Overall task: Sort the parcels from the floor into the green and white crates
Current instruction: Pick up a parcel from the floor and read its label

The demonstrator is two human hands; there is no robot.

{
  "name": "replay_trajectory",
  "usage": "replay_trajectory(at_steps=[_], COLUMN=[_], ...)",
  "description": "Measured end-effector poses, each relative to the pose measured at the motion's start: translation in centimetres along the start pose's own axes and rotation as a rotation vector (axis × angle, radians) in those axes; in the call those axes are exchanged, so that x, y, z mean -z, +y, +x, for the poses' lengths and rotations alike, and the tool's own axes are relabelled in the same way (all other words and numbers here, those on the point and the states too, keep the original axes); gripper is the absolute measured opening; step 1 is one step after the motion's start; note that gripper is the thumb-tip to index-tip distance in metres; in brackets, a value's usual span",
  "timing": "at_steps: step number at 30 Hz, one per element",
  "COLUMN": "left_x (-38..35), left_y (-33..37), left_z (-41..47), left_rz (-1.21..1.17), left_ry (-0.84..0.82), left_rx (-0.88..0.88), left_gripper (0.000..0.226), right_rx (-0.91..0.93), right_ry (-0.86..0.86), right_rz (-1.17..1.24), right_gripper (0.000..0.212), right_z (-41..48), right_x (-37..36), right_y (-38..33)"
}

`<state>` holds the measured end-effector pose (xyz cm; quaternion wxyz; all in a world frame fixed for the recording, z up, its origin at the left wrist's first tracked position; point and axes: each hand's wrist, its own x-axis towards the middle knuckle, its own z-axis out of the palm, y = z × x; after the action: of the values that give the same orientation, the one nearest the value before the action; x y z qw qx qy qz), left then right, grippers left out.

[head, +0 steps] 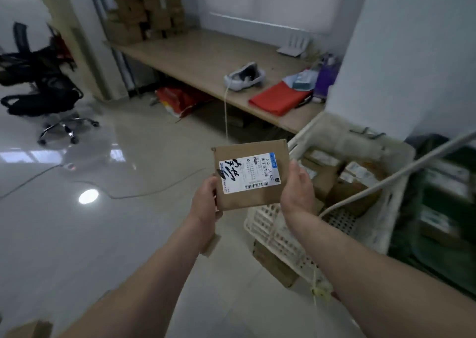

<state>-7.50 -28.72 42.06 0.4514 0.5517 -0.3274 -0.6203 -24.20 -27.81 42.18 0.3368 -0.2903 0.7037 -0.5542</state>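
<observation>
So, just the head view here. Holding up a flat cardboard parcel (251, 175) dead centre, clear of the floor, white shipping label facing up with black marker scrawled over it. Pinched at its 9 o'clock edge by the left hand (206, 201), thumb on the top face, fingers out of sight underneath. Clamped at the 3 o'clock edge by the right hand (296, 188), same deal, thumb on top and the rest hidden below. Sits just at 9 o'clock of the white crate (265, 224), lower corner overlapping the crate's near rim from this angle. Already several brown parcels (324, 178) lying inside that crate, labels up. Pushed right against it at 3 o'clock: the green crate (425, 263), pretty blurry, looks to have labelled parcels in it too. Poking out from under the white crate at 6 o'clock: another cardboard box (273, 263).

Up at 12 o'clock from the parcel: a long wooden table (195, 54) with a white headset (244, 78), a flat red sheet (279, 100) near the front edge and a white router (293, 46) further back. At 11 o'clock, on the table's far end: a pile of cardboard boxes (146, 10). Way over at 10 o'clock: a black office chair (46, 90) on glossy tiles. Snaking across the floor at 8 o'clock: a thin cable (144, 196).
</observation>
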Motion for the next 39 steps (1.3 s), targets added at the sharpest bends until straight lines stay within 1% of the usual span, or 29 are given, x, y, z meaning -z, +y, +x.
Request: replay_trajectory(at_steps=[1,2,4,6,9,11,14,19,21,23,25,27,30,34,35,37,39], left_x=[-2.6,-5.4,-10.9,-16.3,-24.3,-29.4,-36.4,-46.0,-48.7,-50.8,-52.5,-53.9,-55.9,-57.8,-58.2,-58.9,-59.3], left_y=[0.6,1.2,1.8,1.9,1.2,0.5,-0.5,-2.0,-2.6,-3.1,-3.7,-4.3,-4.8,-5.9,-6.3,-7.0,-7.5], left_z=[-0.4,-1.1,-2.5,-3.7,-5.5,-6.8,-8.9,-12.2,-12.8,-13.2,-13.7,-13.9,-13.8,-13.6,-13.4,-12.6,-11.6], left_rz=[0.016,0.038,0.076,0.089,0.113,0.131,0.223,0.258,0.273,0.327,0.354,0.372,0.385,0.366,0.367,0.377,0.371], left_ry=[-0.050,-0.106,-0.209,-0.285,-0.436,-0.493,-0.575,-0.666,-0.687,-0.691,-0.685,-0.690,-0.704,-0.705,-0.710,-0.702,-0.697], left_rx=[-0.005,-0.010,-0.023,-0.023,-0.002,0.015,0.003,-0.052,-0.069,-0.070,-0.050,-0.042,-0.026,-0.011,0.007,0.024,0.043], left_gripper=[0.028,0.029,0.028,0.026,0.031,0.034,0.040,0.039,0.040,0.040,0.041,0.043,0.045,0.039,0.039,0.039,0.038], right_rx=[0.010,0.022,0.054,0.050,0.036,0.043,0.035,-0.003,-0.014,-0.003,-0.001,-0.022,-0.060,-0.087,-0.100,-0.128,-0.150], right_ry=[0.058,0.118,0.218,0.288,0.386,0.452,0.558,0.638,0.646,0.656,0.666,0.658,0.629,0.633,0.637,0.653,0.667], right_rz=[0.023,0.046,0.061,0.060,0.104,0.124,0.176,0.214,0.232,0.243,0.255,0.271,0.269,0.290,0.290,0.277,0.264], right_gripper=[0.056,0.055,0.048,0.048,0.050,0.050,0.049,0.063,0.065,0.055,0.051,0.054,0.066,0.054,0.057,0.070,0.076], right_z=[0.6,1.4,2.9,4.1,5.5,6.7,8.4,11.4,12.3,13.0,13.7,14.1,14.9,15.8,16.1,16.8,17.9], right_x=[2.5,5.1,10.3,15.5,23.3,28.2,35.2,43.6,46.0,48.3,50.3,51.7,53.3,55.0,55.2,55.4,55.5], right_y=[-1.1,-1.9,-3.2,-3.9,-4.6,-4.9,-5.0,-5.1,-5.0,-4.6,-4.1,-3.6,-2.8,-1.7,-1.4,-1.1,-0.7])
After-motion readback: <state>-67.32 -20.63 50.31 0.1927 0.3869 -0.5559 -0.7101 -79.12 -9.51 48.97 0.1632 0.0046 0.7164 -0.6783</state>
